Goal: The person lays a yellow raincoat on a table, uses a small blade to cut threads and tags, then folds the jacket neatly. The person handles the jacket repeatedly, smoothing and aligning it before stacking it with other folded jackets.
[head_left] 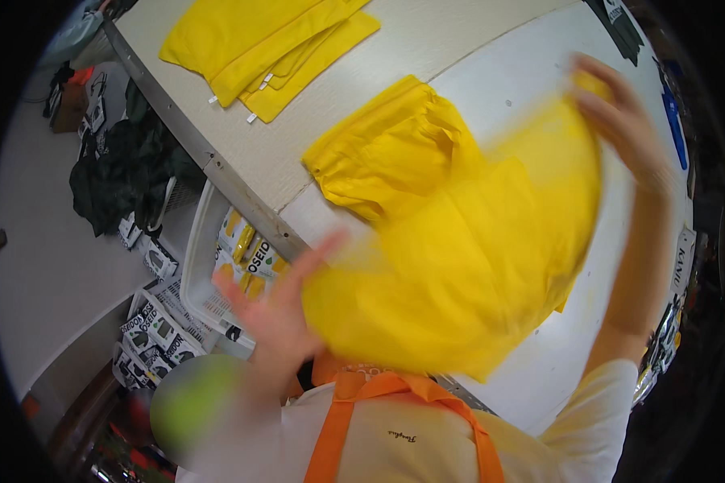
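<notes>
A white basket (195,266) of packets is seen low on the left, beside the table (411,40). The left hand (278,310), fingers spread wide, is pressed against the yellow garment (467,274), which is held up over the table's near edge. Its far right corner is pinched by the right hand (620,121). With 1 pinch only, the blurred cloth could slip loose.

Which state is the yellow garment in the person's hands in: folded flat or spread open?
Spread open: the yellow garment hangs loose and blurred between the left hand and the raised right hand, above the white table.
</notes>
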The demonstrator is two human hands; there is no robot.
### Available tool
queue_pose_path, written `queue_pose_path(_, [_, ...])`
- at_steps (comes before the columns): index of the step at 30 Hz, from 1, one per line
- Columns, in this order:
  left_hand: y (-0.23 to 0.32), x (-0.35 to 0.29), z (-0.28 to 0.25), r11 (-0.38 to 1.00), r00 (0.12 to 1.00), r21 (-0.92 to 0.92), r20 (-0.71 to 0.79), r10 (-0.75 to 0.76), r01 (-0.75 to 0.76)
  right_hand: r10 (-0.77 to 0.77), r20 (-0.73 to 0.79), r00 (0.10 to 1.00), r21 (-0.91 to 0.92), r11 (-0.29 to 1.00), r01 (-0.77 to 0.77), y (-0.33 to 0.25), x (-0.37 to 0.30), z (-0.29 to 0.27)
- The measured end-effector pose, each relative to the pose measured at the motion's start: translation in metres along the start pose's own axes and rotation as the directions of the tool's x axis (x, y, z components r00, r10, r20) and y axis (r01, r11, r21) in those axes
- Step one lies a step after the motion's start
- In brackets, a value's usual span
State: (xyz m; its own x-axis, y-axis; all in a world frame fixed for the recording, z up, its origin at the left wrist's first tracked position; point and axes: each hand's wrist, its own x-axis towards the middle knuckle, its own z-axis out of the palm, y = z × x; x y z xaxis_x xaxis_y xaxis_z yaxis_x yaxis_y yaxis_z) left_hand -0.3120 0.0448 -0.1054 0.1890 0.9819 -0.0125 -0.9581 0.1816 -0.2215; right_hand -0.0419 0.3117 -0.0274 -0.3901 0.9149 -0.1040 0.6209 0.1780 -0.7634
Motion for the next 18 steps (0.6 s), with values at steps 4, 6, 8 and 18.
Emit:
queue_pose_path(4, [0.054,0.05,-0.092,0.846,0.842,0.525,-0.494,0.215,0.092,0.313,0.041,0.949,-0.318,0.904,-0.284,0.098,0.056,0.12])
queue_pose_path(6, [0.059,0.044,-0.097,0.355,0.71,0.832,-0.551,0.439,0.427,0.422,0.16,0.892,-0.152,0.904,-0.401,0.111,0.066,0.132])
queue_pose_path(8, [0.062,0.041,-0.109,0.034,0.712,0.858,-0.448,0.54,0.513,0.462,0.38,0.802,-0.007,0.868,-0.496,0.112,0.072,0.11])
queue_pose_path(18, [0.04,0.04,-0.116,0.385,0.611,0.786,-0.618,0.495,0.483,0.469,0.367,0.803,-0.321,0.874,-0.364,0.107,0.055,0.104])
